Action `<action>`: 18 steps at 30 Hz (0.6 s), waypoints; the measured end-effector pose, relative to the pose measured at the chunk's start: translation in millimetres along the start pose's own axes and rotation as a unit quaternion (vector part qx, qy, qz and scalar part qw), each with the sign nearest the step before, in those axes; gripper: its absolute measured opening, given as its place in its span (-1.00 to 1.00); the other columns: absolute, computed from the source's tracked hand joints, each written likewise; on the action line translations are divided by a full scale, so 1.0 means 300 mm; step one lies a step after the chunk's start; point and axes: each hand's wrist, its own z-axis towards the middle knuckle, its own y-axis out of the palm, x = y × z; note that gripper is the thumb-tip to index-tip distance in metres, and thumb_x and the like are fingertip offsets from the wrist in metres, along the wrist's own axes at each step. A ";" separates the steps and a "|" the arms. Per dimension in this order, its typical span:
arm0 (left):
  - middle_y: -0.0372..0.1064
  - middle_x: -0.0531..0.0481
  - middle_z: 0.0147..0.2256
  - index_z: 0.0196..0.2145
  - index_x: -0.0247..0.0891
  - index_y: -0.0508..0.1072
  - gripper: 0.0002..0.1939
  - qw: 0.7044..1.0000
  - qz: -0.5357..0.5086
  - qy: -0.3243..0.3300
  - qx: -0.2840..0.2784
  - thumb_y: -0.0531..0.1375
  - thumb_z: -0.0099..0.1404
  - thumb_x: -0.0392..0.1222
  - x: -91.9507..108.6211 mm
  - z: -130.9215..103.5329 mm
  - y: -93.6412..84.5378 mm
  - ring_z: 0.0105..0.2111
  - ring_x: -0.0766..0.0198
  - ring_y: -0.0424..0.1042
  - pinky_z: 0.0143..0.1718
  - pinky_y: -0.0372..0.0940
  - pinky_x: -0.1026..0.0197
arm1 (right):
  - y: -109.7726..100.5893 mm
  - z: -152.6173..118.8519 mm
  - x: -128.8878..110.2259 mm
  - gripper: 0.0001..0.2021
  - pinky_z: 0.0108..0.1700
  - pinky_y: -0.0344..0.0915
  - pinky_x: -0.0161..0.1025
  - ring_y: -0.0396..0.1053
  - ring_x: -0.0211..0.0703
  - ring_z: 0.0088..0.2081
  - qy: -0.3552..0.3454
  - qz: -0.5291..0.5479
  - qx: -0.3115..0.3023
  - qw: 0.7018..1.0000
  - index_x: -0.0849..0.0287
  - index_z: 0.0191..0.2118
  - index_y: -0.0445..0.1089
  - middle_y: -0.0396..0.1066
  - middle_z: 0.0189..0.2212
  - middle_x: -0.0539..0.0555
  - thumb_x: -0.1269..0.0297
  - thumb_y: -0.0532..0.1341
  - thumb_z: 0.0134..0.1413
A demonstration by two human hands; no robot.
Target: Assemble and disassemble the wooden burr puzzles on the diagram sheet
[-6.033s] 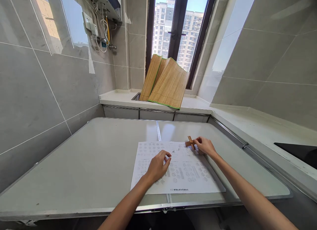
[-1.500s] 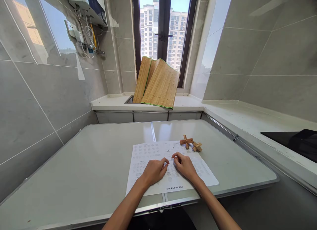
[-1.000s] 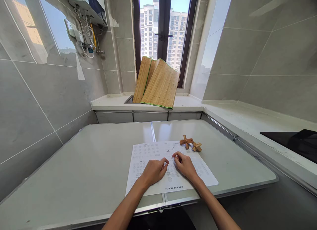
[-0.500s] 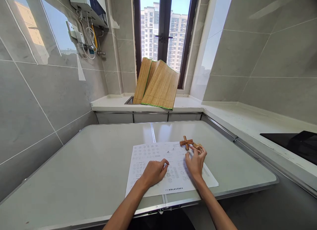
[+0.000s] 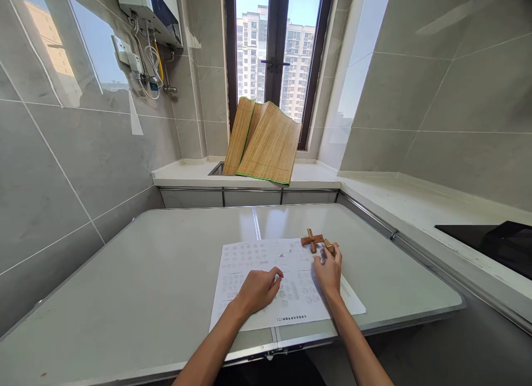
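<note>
A printed sheet of paper [image 5: 297,289] lies on the pale folding table, covered in rows of small diagrams. My left hand [image 5: 261,289] rests on its middle, fingers curled in, with nothing visible in them. At the sheet's upper right corner, my right hand [image 5: 330,269] has its fingertips on a small wooden puzzle piece [image 5: 330,246], which they partly cover. Just left of that piece sits a cross of interlocked brown wooden pieces [image 5: 312,240], apart from my fingers.
The folding table [image 5: 137,281] has a metal seam down its middle. Behind it, a bamboo mat [image 5: 270,145] leans at the window on a white ledge [image 5: 187,173]. A black object [image 5: 507,245] lies on the right counter. A water heater [image 5: 149,12] hangs at upper left.
My right hand has drawn slightly down and its fingers have shifted on the small wooden piece, which is turned a little differently. My left hand and the wooden cross stay in place.
</note>
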 end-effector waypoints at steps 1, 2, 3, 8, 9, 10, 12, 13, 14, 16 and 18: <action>0.40 0.09 -0.55 -0.07 -0.19 0.45 -0.75 1.000 -0.001 0.001 0.001 -0.01 0.50 -0.17 0.000 0.000 0.000 -0.57 0.26 0.40 -0.46 0.17 0.29 | -0.001 0.001 -0.001 -0.52 0.18 0.26 -0.01 0.14 0.29 0.31 0.001 0.005 0.002 1.000 0.34 0.09 0.47 0.03 0.36 0.34 0.25 0.08 0.10; 0.40 0.09 -0.55 -0.07 -0.19 0.45 -0.75 1.000 -0.001 0.002 0.002 -0.01 0.50 -0.17 0.001 0.000 -0.001 -0.57 0.27 0.40 -0.46 0.17 0.29 | -0.002 0.001 -0.002 -0.52 0.16 0.27 -0.01 0.18 0.28 0.29 0.000 0.011 0.006 1.000 0.33 0.08 0.47 0.05 0.35 0.34 0.26 0.08 0.10; 0.39 0.09 -0.56 -0.08 -0.19 0.45 -0.76 1.000 0.000 0.003 0.003 0.00 0.50 -0.17 0.002 0.000 -0.001 -0.58 0.27 0.39 -0.46 0.17 0.29 | -0.003 0.000 -0.004 -0.52 0.15 0.28 -0.02 0.22 0.26 0.26 -0.002 0.017 0.012 1.000 0.33 0.08 0.47 0.07 0.34 0.35 0.27 0.08 0.10; 0.40 0.09 -0.55 -0.07 -0.19 0.45 -0.76 1.000 0.012 0.004 0.004 -0.01 0.49 -0.18 0.004 -0.002 -0.003 -0.56 0.26 0.41 -0.45 0.16 0.29 | -0.018 -0.002 -0.018 -0.53 0.15 0.26 0.02 0.26 0.28 0.21 -0.005 0.022 0.044 0.999 0.36 0.06 0.47 0.13 0.28 0.42 0.31 0.07 0.08; 0.39 0.09 -0.55 -0.07 -0.19 0.45 -0.75 1.000 0.013 0.003 0.005 -0.01 0.50 -0.18 0.004 -0.003 -0.003 -0.56 0.26 0.40 -0.45 0.16 0.29 | -0.025 -0.003 -0.026 -0.52 0.16 0.25 0.03 0.25 0.29 0.22 -0.008 0.022 0.051 0.998 0.36 0.08 0.46 0.13 0.28 0.42 0.31 0.07 0.08; 0.39 0.09 -0.55 -0.07 -0.19 0.45 -0.75 1.000 0.013 0.003 0.005 -0.01 0.50 -0.17 0.003 -0.004 -0.003 -0.56 0.26 0.40 -0.44 0.16 0.28 | -0.032 -0.005 -0.037 -0.52 0.15 0.26 0.03 0.26 0.28 0.22 -0.011 0.025 0.056 0.998 0.35 0.10 0.45 0.13 0.29 0.41 0.31 0.06 0.09; 0.38 0.09 -0.55 -0.07 -0.19 0.46 -0.75 1.000 0.006 -0.002 0.007 0.00 0.49 -0.17 0.004 -0.005 -0.004 -0.57 0.27 0.38 -0.44 0.16 0.28 | -0.051 -0.010 -0.067 -0.51 0.13 0.29 0.01 0.33 0.23 0.17 -0.023 0.034 0.066 0.997 0.32 0.14 0.43 0.13 0.31 0.37 0.30 0.05 0.13; 0.37 0.10 -0.55 -0.08 -0.18 0.46 -0.75 1.000 -0.002 -0.007 0.010 0.00 0.49 -0.16 0.005 -0.005 -0.006 -0.57 0.27 0.37 -0.44 0.16 0.29 | -0.061 -0.013 -0.085 -0.51 0.11 0.31 0.01 0.36 0.20 0.14 -0.032 0.042 0.067 0.996 0.28 0.16 0.42 0.13 0.32 0.34 0.29 0.04 0.15; 0.35 0.11 -0.56 -0.09 -0.18 0.47 -0.75 1.000 -0.015 -0.017 0.014 0.01 0.48 -0.16 0.008 -0.004 -0.008 -0.57 0.28 0.36 -0.44 0.16 0.29 | -0.071 -0.018 -0.104 -0.51 0.12 0.32 0.02 0.37 0.18 0.14 -0.042 0.049 0.067 0.996 0.25 0.17 0.41 0.12 0.33 0.32 0.26 0.05 0.17; 0.30 0.14 -0.59 -0.11 -0.17 0.48 -0.77 0.997 -0.055 -0.043 0.029 0.03 0.46 -0.16 0.014 0.000 -0.014 -0.59 0.31 0.31 -0.44 0.16 0.29 | -0.087 -0.027 -0.137 -0.53 0.17 0.31 0.03 0.31 0.16 0.20 -0.069 0.069 0.063 0.993 0.19 0.18 0.42 0.13 0.34 0.27 0.20 0.07 0.21; 0.23 0.17 -0.62 -0.16 -0.17 0.50 -0.77 0.990 -0.107 -0.078 0.051 0.05 0.44 -0.14 0.019 0.007 -0.021 -0.61 0.34 0.24 -0.45 0.15 0.30 | -0.098 -0.037 -0.160 -0.55 0.21 0.29 0.02 0.25 0.15 0.27 -0.079 0.113 0.041 0.990 0.18 0.15 0.44 0.15 0.35 0.22 0.16 0.08 0.22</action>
